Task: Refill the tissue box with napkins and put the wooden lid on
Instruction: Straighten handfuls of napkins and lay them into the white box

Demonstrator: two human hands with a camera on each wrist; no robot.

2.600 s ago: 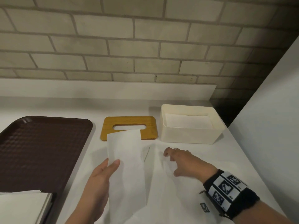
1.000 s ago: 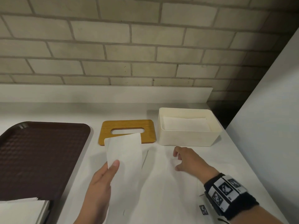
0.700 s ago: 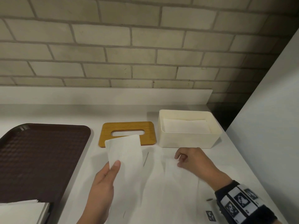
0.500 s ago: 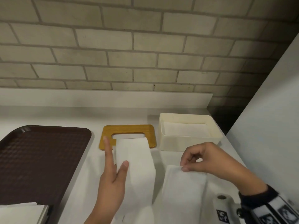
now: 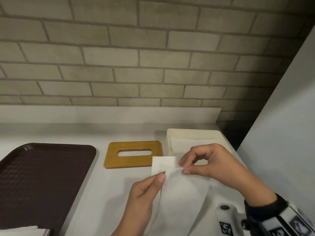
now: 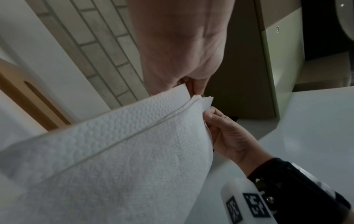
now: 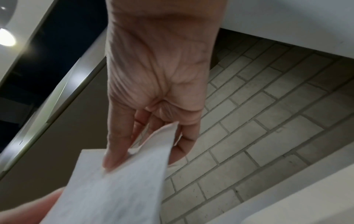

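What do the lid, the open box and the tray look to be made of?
Lid: wood by its honey-brown grain, smooth satin finish. Box: probably matte cream plastic, with plain, even walls. Tray: likely dark brown plastic, its surface showing a woven-look texture.

The box (image 5: 194, 133) stands open at the top at the back right of the counter (image 5: 110, 188), hemmed by the white panel (image 5: 281, 133) on its right and the low ledge (image 5: 109, 113) under the brick wall behind. Both hands, the left hand (image 5: 144, 195) and the right hand (image 5: 211, 164), hold napkins (image 5: 180, 193) just in front of it, blocking the near approach. The wooden lid (image 5: 133, 155) lies flat just left of the box. Bare counter runs between lid and brown tray (image 5: 42, 176), which fills the left side.
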